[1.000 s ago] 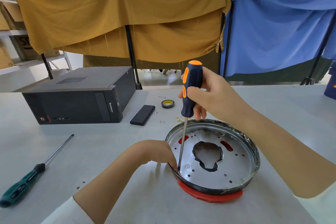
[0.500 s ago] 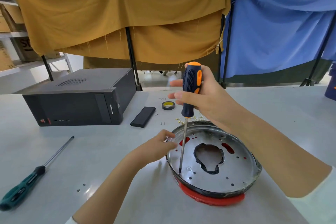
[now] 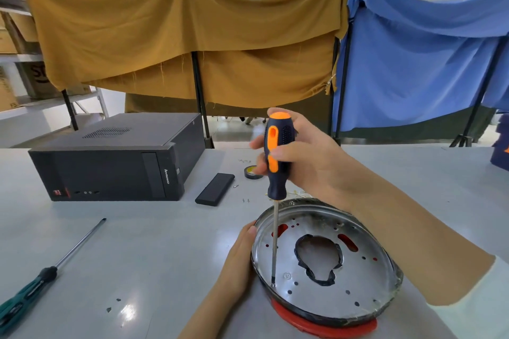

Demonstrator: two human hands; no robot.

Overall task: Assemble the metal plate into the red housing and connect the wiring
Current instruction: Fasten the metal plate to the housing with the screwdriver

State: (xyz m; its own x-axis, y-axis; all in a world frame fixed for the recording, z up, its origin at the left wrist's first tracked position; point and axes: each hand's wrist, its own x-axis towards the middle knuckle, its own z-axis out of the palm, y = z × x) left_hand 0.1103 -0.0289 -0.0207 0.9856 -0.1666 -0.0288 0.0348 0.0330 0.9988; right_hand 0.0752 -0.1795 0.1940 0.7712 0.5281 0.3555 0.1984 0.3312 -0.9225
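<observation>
Red plastic shows as a crescent at the near edge of the red housing (image 3: 325,323), which sits on the grey table (image 3: 165,256) at the near right, under the metal plate (image 3: 366,281). The plate is a shiny round pan with a dark, raised rim, small holes scattered across its floor, a large irregular dark-edged cut-out in the middle, and red showing through two slots on its far side. The left hand (image 3: 238,256) rests against the plate's left rim, fingers curved along the outside of it. The right hand (image 3: 300,157) grips the black-and-orange handle of a screwdriver (image 3: 275,173), held nearly upright, its thin shaft running down to a tip planted on the plate's floor near the left rim. To the near left lies a green-handled screwdriver (image 3: 41,281), well apart. Farther off are a flat black box (image 3: 214,192), a roll of tape (image 3: 252,172) and a black computer case (image 3: 115,159). Beyond the table hang an ochre cloth (image 3: 179,36) and a blue cloth (image 3: 418,49).
</observation>
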